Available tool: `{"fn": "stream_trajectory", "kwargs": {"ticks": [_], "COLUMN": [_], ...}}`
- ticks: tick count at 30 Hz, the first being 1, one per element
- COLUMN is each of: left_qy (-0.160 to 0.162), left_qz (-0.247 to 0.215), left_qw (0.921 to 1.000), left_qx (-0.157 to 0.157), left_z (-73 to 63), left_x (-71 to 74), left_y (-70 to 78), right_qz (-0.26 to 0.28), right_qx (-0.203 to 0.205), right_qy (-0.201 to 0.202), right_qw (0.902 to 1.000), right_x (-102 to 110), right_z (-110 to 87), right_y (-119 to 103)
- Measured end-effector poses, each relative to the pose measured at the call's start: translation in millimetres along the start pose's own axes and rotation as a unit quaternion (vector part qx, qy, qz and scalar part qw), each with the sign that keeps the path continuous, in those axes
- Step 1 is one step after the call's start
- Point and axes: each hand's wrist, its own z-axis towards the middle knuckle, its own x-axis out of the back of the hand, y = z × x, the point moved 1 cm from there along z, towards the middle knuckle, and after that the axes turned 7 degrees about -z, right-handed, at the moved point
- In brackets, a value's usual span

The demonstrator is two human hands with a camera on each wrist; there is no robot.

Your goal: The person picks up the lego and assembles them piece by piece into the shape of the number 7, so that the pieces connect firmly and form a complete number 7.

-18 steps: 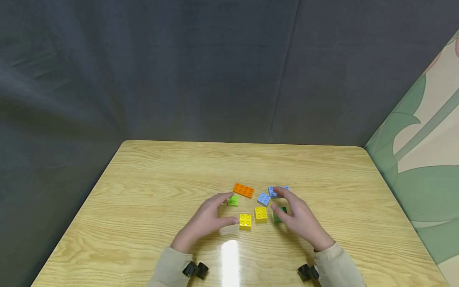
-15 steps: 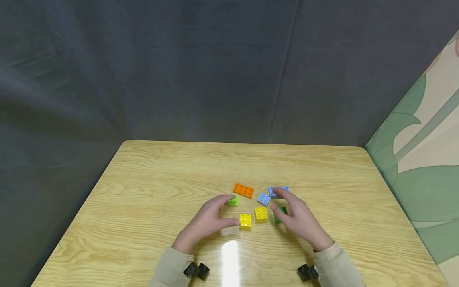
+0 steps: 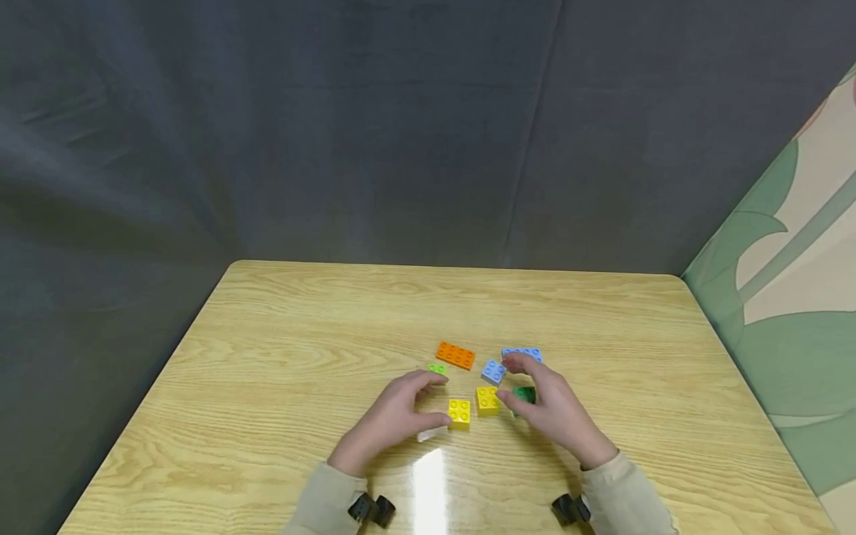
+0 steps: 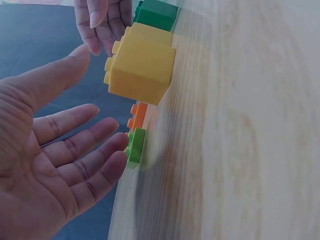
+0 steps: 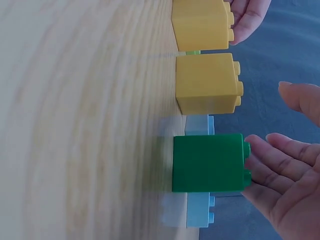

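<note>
The left hand (image 3: 396, 414) is spread wide, thumb and fingers well parted and holding nothing. Its thumb tip hangs just beside the near yellow brick (image 3: 459, 414), which sits at three o'clock from the palm; the left wrist view shows the two apart. The light green brick (image 3: 437, 369) lies between one and two o'clock, partly hidden by the fingertips, with the orange brick (image 3: 456, 355) farther out the same way.

The right hand (image 3: 553, 410) is also wide and holds nothing, its thumb parted from the fingers. At ten o'clock, partly covered by the thumb, stands the dark green brick (image 3: 526, 392); whether the fingers behind it touch it, I cannot tell. The far yellow brick (image 3: 487, 402) is at nine o'clock, the small blue brick (image 3: 493, 372) near ten, and the long blue brick (image 3: 528, 353) at eleven, partly behind the fingers.

All seven rest studs up on the wood-grain table (image 3: 281, 357). Beyond its far edge, at twelve o'clock, hangs a dark curtain (image 3: 401, 134); a leaf-patterned surface (image 3: 796, 297) rises at two
</note>
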Motion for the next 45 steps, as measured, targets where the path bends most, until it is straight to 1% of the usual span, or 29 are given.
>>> {"fn": "stream_trajectory", "kwargs": {"ticks": [4,8,13,22,29,36,45], "left_qy": [-0.003,-0.004,-0.005,-0.011,-0.010,-0.007,-0.009], "left_qz": [0.004,0.009,0.015,0.027,0.037,0.043,0.055], "left_qw": [1.0000,0.9998,0.9995,0.9994,0.9991,0.9988,0.9981], "left_qx": [0.005,0.018,0.027,0.020,0.017,0.022,0.027], "left_z": [1.0,1.6,2.2,2.6,2.8,3.1,3.3], "left_x": [-1.9,-3.6,-5.3,-8.5,-12.1,-15.3,-19.3], "left_y": [0.8,1.5,2.1,4.1,3.0,1.8,-0.6], "right_qz": [-0.003,-0.005,-0.009,-0.017,-0.029,-0.048,-0.074], "right_qx": [-0.006,-0.017,-0.017,-0.014,0.000,0.011,0.011], "right_qy": [-0.004,-0.014,-0.022,-0.037,-0.047,-0.044,-0.066], "right_qw": [1.0000,0.9998,0.9996,0.9991,0.9984,0.9978,0.9950], "right_x": [-1,-3,-5,-7,-10,-12,-14], "right_z": [0.6,1.2,2.1,4.7,5.8,5.9,6.2], "right_y": [-1,-3,-4,-8,-8,-9,-8]}}
